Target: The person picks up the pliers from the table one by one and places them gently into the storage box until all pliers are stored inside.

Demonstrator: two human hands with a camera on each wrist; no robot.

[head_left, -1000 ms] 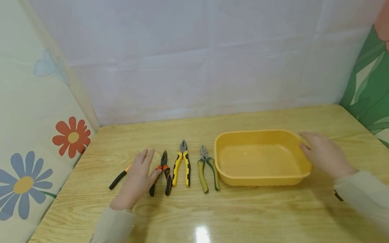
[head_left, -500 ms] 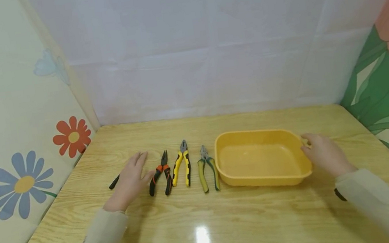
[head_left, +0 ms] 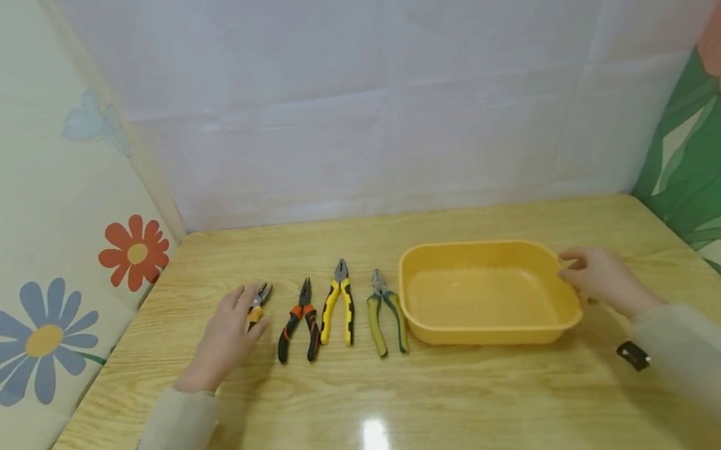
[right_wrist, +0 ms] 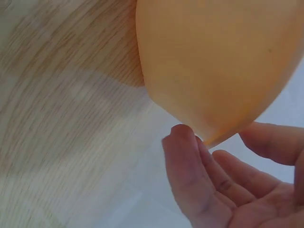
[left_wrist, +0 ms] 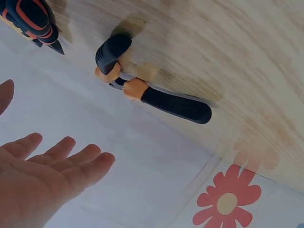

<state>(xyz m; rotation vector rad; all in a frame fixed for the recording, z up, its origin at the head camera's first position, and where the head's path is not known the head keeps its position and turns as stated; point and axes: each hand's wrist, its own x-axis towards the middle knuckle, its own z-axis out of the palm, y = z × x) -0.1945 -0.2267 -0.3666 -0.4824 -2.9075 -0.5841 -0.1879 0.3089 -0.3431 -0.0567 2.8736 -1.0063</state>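
Observation:
My left hand (head_left: 223, 344) hovers over the leftmost pliers (head_left: 255, 314), fingers extended and holding nothing. Those pliers have black and orange-yellow handles; in the left wrist view the pliers (left_wrist: 175, 105) lie on the table apart from the fingers. The hand hides part of them in the head view. To their right lie red-and-black long-nose pliers (head_left: 304, 313), yellow-and-black pliers (head_left: 338, 301) and green-handled pliers (head_left: 382, 306). My right hand (head_left: 607, 282) pinches the right rim of a yellow plastic basin (head_left: 486, 334), its thumb and fingers on either side of the rim (right_wrist: 228, 135).
The wooden table (head_left: 469, 409) has a bright light reflection near its front. A pale cloth (head_left: 384, 98) hangs behind, and flower-printed panels (head_left: 22, 226) stand along the sides. A small black object (head_left: 633, 355) shows beside the right sleeve.
My left hand has moved left and toward me, uncovering the head of the leftmost pliers while covering their black handle. My right hand stays at the basin's rim; the basin has barely shifted.

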